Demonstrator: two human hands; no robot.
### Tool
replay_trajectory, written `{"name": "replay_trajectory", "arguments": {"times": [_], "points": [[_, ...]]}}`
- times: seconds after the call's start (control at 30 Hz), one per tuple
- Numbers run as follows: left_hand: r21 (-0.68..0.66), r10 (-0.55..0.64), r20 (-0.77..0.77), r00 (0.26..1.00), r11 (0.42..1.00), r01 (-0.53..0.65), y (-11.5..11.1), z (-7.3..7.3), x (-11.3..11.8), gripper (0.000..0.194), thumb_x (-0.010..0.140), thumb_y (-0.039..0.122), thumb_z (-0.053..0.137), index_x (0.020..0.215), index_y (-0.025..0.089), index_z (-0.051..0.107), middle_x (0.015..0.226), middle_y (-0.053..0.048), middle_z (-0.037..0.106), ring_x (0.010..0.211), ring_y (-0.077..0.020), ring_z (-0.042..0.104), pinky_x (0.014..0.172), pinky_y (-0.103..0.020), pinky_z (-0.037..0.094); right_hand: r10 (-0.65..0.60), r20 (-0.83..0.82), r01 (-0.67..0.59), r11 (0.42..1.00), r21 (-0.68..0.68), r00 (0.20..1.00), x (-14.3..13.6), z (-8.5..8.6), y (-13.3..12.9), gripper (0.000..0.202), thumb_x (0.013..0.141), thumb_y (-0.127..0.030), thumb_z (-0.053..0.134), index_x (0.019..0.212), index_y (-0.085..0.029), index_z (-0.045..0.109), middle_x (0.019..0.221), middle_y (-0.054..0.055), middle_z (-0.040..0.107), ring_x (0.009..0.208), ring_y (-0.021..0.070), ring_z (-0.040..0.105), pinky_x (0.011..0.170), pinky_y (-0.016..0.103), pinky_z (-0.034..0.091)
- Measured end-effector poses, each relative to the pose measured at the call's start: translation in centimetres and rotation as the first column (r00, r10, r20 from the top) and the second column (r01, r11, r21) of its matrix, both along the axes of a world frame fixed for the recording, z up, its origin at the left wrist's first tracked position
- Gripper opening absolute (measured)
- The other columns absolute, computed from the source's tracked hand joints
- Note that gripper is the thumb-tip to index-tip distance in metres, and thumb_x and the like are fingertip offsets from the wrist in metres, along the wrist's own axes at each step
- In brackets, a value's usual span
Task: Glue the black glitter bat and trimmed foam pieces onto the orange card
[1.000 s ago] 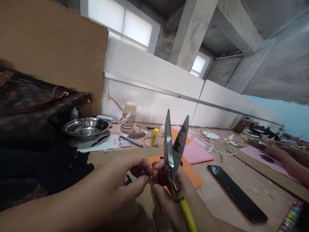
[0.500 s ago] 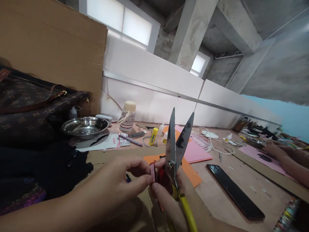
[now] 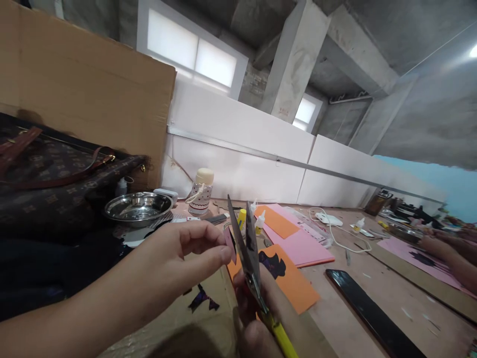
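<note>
My left hand (image 3: 190, 258) pinches a small pink and black piece (image 3: 230, 242) between thumb and fingers, just left of the scissor blades. My right hand (image 3: 261, 308) is closed around yellow-handled scissors (image 3: 249, 256), whose blades point up and stand slightly apart. Whether the blades touch the piece I cannot tell. Behind the right hand lies an orange sheet (image 3: 298, 288) with a dark cut-out shape (image 3: 274, 263) on it. Dark scraps (image 3: 203, 299) rest on the brown cardboard (image 3: 167, 328) below my left hand.
A metal bowl (image 3: 138, 208), a bottle (image 3: 201, 191) and small glue bottles (image 3: 260, 222) stand at the back. Pink sheets (image 3: 298, 246) lie beyond the orange one, a black phone (image 3: 372, 313) to the right. Another person's hand (image 3: 439, 248) is at far right; a brown bag (image 3: 55, 169) at left.
My hands have moved apart a little. The scissors have tilted left and their blades are closer together. The dark cut-out and scraps now show more fully.
</note>
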State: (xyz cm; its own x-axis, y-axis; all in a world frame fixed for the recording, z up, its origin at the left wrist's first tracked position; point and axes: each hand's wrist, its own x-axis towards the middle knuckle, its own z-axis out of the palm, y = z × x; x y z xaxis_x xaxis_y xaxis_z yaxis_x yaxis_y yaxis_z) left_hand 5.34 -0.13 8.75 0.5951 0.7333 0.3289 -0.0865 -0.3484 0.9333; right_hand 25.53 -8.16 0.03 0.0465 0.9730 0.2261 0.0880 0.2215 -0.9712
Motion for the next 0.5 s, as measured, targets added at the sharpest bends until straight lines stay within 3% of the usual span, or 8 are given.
{"name": "replay_trajectory", "arguments": {"times": [0.13,0.37,0.5], "points": [[-0.013,-0.014,0.010,1.000,1.000,0.014,0.2,-0.2,0.0,0.028,0.091,0.051,0.082,0.083,0.025,0.079,0.086,0.000,0.081,0.084,-0.0205,0.074,0.078,-0.028,0.060,-0.023,-0.056,0.018,0.997,-0.074,0.998,-0.1,-0.1,-0.1,0.058,0.085,-0.083,0.084,0.102,-0.028,0.073,0.072,-0.003,0.057,0.064,0.0171,0.059,0.061,0.028,0.056],[0.015,0.003,0.001,1.000,1.000,-0.003,0.5,-0.3,-0.1,0.026,0.093,0.050,0.079,0.085,0.025,0.080,0.089,0.001,0.083,0.087,-0.0190,0.074,0.078,-0.026,0.056,-0.023,0.097,0.019,0.999,0.036,0.995,0.7,0.4,-0.9,0.044,0.084,-0.068,0.090,0.102,-0.031,0.076,0.075,-0.001,0.064,0.067,0.0210,0.065,0.061,0.031,0.056],[0.027,0.026,-0.019,0.999,0.999,-0.025,0.3,-0.2,-0.2,0.025,0.093,0.049,0.079,0.084,0.025,0.079,0.088,0.000,0.083,0.084,-0.0190,0.074,0.075,-0.026,0.056,-0.028,0.147,0.018,0.997,0.070,0.989,0.6,0.2,-1.2,0.036,0.101,-0.060,0.079,0.112,-0.025,0.075,0.085,-0.001,0.069,0.066,0.0178,0.065,0.060,0.030,0.055]]}}
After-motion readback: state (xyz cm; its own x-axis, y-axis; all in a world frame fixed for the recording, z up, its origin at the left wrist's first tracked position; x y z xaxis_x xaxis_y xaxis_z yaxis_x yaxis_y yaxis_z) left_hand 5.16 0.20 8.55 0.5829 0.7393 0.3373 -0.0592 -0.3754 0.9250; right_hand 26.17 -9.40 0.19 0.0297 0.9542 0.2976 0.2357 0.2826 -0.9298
